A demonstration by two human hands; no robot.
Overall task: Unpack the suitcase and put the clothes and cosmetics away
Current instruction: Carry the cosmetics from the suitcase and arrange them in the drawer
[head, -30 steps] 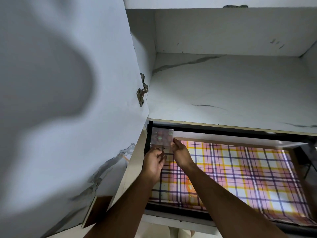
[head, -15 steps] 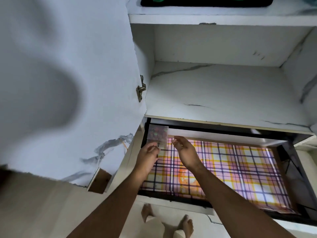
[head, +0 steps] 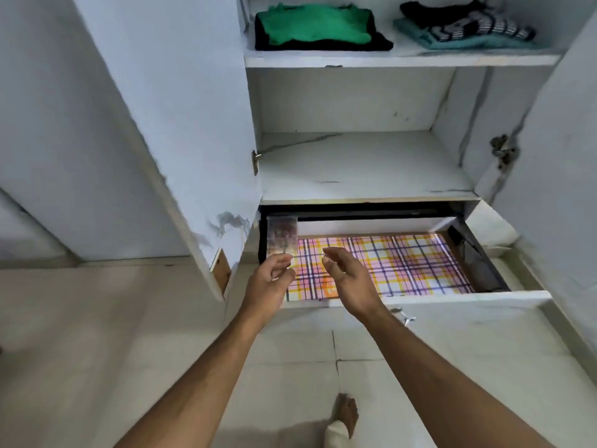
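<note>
The wardrobe is stood open, folded clothes already laid on its top shelf, and the plaid-lined drawer is pulled out to take smaller things. A clear cosmetics packet is stood upright in the drawer's back left corner, apparently to be set against the wall, and is pinched at its lower edge by the left hand. The right hand is held spread and loose just beside it, gripping nothing.

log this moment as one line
left hand pinches clear case | right hand open, empty | over open drawer far-left corner | case not released
</note>
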